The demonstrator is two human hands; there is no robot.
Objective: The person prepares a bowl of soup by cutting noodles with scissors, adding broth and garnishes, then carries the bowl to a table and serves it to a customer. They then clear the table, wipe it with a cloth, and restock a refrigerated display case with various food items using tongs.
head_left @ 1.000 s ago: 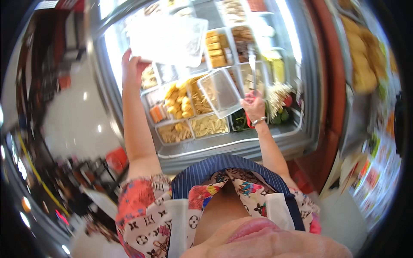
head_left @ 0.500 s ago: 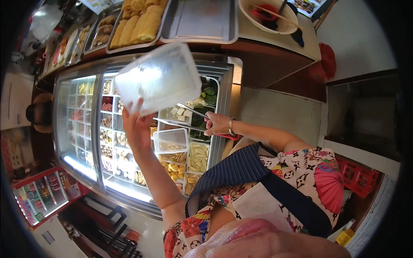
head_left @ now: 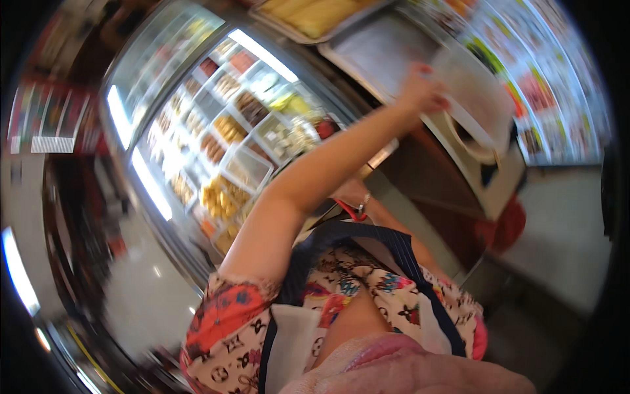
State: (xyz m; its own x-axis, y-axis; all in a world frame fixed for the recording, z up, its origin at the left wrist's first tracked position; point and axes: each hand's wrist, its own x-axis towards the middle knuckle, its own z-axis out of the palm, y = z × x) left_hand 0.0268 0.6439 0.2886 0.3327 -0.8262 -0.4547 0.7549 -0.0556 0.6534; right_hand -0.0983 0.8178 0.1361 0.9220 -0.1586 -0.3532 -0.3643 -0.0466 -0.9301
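Now your left hand grips the clear plastic box up at one o'clock, fingers wrapped on its edge. Your right hand (mostly hidden) sits near the middle; its fingers I cannot tell.

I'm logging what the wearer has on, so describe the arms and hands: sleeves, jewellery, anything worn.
Both forearms are bare. The left arm has a short patterned sleeve in red, pink and white. The right wrist wears a thin bracelet. The left hand shows no glove or ring; it is blurred.
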